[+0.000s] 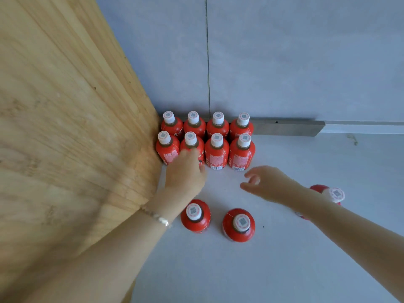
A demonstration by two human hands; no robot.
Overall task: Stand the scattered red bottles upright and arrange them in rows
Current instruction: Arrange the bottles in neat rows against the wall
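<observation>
1. Red bottles, white-capped with a printed code square on each cap, stand upright in two rows of four, packed into the corner where the wooden panel meets the grey wall.
2. Front row shows pale label patches and barcodes low on the bodies; brown necks sit just under the caps.
3. Three more bottles stand loose on the pale floor: one beside the left wrist, a second just right of it, and a third partly hidden behind the right forearm.
4. Left hand, bracelet at the wrist, reaches to the front row's second bottle; its fingers are blurred over the body, so whether the grip has closed I cannot tell.
5. Right hand hovers above the floor near the front row's right end, fingers curled but loose, holding nothing.
</observation>
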